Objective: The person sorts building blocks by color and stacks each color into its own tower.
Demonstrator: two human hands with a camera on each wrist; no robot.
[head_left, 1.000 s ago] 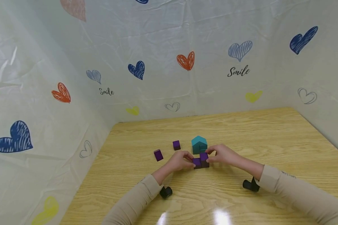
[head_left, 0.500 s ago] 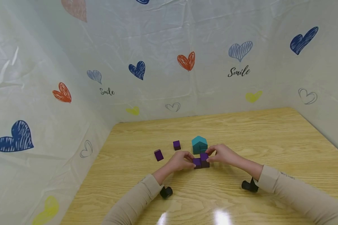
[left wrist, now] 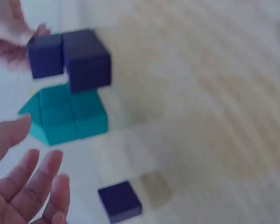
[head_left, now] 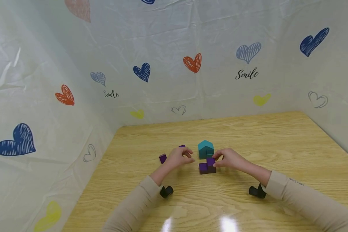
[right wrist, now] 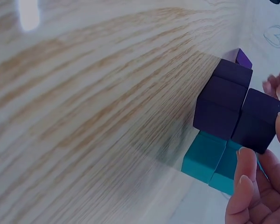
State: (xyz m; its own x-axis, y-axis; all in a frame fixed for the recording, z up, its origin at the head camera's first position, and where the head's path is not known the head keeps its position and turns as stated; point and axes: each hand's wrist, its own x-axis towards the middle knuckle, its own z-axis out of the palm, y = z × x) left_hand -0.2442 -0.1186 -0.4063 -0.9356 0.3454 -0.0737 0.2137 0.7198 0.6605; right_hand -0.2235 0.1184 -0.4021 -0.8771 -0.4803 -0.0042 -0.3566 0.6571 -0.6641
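Observation:
Two purple cubes are stacked; my right hand [head_left: 228, 158] pinches the upper purple cube [right wrist: 259, 116] between thumb and fingers. Against the stack's left side stands another purple cube [head_left: 203, 168]. My left hand [head_left: 178, 158] is a short way left of these cubes, its fingers loosely bent around nothing. In the left wrist view the left fingers [left wrist: 23, 186] are spread apart. Just behind the purple stack stands a teal house-shaped group of blocks [head_left: 205, 149] with a pointed top, its lower front partly hidden by the stack.
Left of the left hand lies a loose purple block [head_left: 162, 158], and another purple block [head_left: 182, 146] sits behind that hand, mostly covered by it. The wooden table [head_left: 266, 135] ends at a pale hanging sheet [head_left: 162, 38] printed with hearts.
My left hand has let go of the lower left purple cube and moved left and slightly back, now covering parts of the loose blocks. The right hand stays at the upper cube.

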